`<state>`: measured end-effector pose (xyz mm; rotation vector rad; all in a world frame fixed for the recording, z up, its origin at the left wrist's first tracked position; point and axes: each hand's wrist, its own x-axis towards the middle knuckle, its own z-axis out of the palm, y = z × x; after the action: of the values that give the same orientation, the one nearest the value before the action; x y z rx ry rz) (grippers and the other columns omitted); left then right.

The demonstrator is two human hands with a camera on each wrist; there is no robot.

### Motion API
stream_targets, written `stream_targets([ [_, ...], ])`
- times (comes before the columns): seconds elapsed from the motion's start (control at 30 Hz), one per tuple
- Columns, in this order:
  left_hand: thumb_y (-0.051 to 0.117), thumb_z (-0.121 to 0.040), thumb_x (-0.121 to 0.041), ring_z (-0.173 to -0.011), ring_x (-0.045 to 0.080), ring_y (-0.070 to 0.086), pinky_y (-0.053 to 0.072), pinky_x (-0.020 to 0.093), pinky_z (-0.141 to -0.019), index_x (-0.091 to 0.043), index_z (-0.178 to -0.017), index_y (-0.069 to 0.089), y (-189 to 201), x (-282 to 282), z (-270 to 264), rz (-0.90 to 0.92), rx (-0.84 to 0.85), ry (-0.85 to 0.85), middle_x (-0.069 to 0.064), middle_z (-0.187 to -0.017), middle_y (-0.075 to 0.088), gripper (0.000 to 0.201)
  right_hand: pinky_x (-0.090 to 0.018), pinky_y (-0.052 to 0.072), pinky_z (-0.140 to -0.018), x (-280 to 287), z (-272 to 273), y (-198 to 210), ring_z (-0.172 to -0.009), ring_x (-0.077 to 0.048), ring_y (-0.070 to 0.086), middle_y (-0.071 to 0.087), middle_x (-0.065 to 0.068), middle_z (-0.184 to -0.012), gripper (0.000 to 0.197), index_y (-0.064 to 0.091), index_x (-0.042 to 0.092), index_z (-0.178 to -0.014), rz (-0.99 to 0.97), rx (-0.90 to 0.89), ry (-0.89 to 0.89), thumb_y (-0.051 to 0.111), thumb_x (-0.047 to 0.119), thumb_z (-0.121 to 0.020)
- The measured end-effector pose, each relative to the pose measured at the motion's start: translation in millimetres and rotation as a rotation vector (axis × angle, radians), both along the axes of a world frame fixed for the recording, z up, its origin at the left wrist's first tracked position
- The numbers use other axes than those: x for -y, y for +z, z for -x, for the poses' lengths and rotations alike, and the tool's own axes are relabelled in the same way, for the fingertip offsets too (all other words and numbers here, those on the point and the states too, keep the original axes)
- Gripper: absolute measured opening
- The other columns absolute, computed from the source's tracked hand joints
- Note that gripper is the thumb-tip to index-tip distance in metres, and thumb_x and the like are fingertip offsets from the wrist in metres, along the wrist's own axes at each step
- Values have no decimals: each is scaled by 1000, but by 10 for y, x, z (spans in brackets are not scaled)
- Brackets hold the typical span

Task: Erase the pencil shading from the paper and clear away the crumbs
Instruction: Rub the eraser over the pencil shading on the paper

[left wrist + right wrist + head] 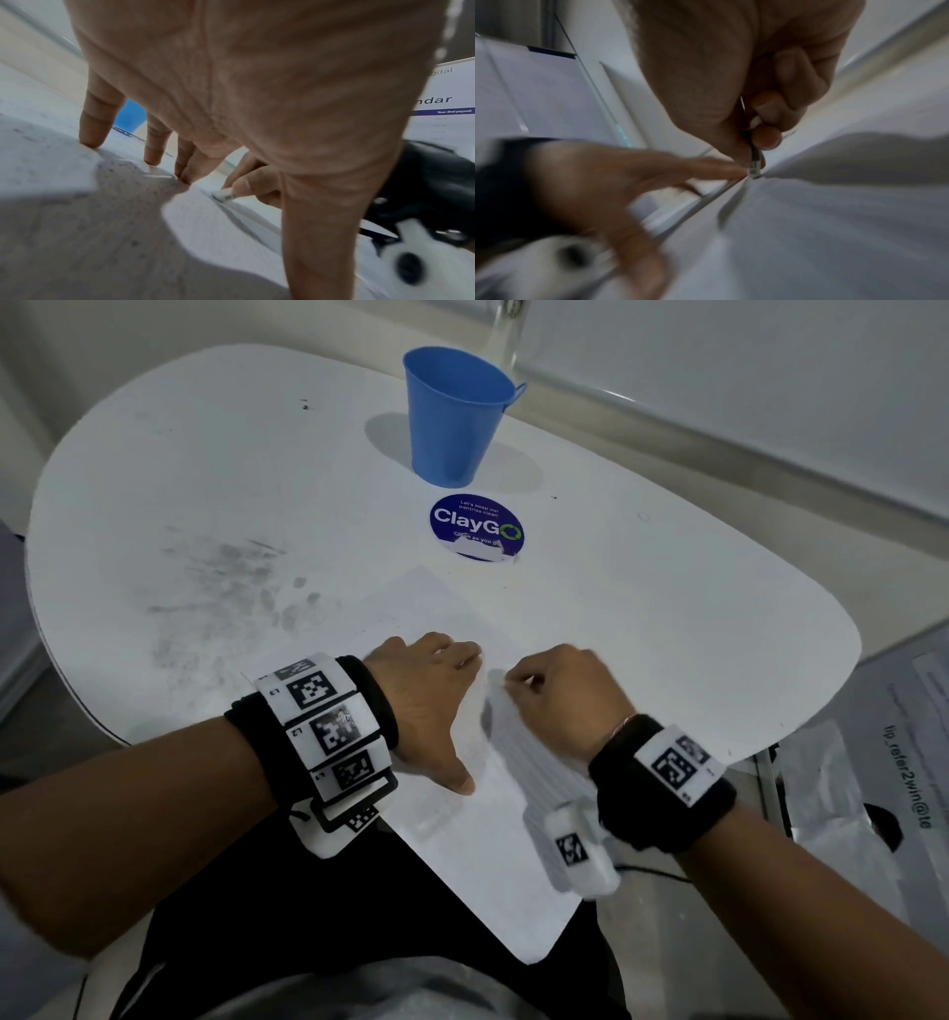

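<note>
A white sheet of paper [426, 603] lies on the white table [205, 469], faint and hard to tell from it. My left hand [431, 690] presses flat on the paper, fingers spread and straight [92, 125]. My right hand [554, 695] pinches a small white eraser [226, 195] between thumb and fingers, its tip down on the paper beside my left index finger. The eraser [754, 171] and the right hand are blurred in the wrist views. Dark specks lie on the paper [123, 168] near my left fingertips.
A blue cup [454, 415] stands at the table's far side, behind a round blue ClayGo sticker [475, 526]. Grey smudges [221, 588] mark the table's left part. Printed papers [904, 762] lie off the table's right edge.
</note>
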<state>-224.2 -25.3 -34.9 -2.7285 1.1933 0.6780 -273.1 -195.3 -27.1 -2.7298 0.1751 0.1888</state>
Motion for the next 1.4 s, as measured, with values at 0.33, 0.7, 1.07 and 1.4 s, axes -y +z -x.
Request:
stream_targets([
  [0.33, 62, -71, -82, -153, 17, 9, 30, 44, -117, -14, -159, 11, -6, 7, -17, -9, 4, -7, -9, -165, 8, 122, -33, 54, -74, -100, 34, 39, -77, -22, 66, 73, -3, -80, 22, 77, 15, -87, -55, -67, 86, 57, 22, -93],
  [0.7, 62, -71, -82, -152, 17, 9, 31, 44, -117, -16, -156, 18, 10, 6, -23, -13, 9, -16, -8, -165, 10, 116, -27, 51, -74, -43, -114, 54, -78, -16, 65, 70, 7, -79, 19, 78, 24, -90, -48, -93, 55, 59, 21, -91],
  [1.07, 62, -71, -82, -153, 16, 9, 29, 44, -118, -14, -159, 14, 12, 1, -15, 0, 9, -6, -9, -166, 7, 121, -30, 52, -76, 82, -222, 5, -83, -18, 66, 72, 6, -84, 18, 77, 24, -88, -12, -20, -54, 60, 25, -92],
  [1.4, 62, -73, -80, -155, 14, -1, 23, 43, -122, -14, -161, 0, 11, -23, -140, 6, -3, 18, -10, -168, -3, 127, -29, 52, -73, -131, 314, -40, -78, -11, 67, 74, 15, -86, 16, 76, 32, -95, 8, 125, 39, 61, 37, -93],
])
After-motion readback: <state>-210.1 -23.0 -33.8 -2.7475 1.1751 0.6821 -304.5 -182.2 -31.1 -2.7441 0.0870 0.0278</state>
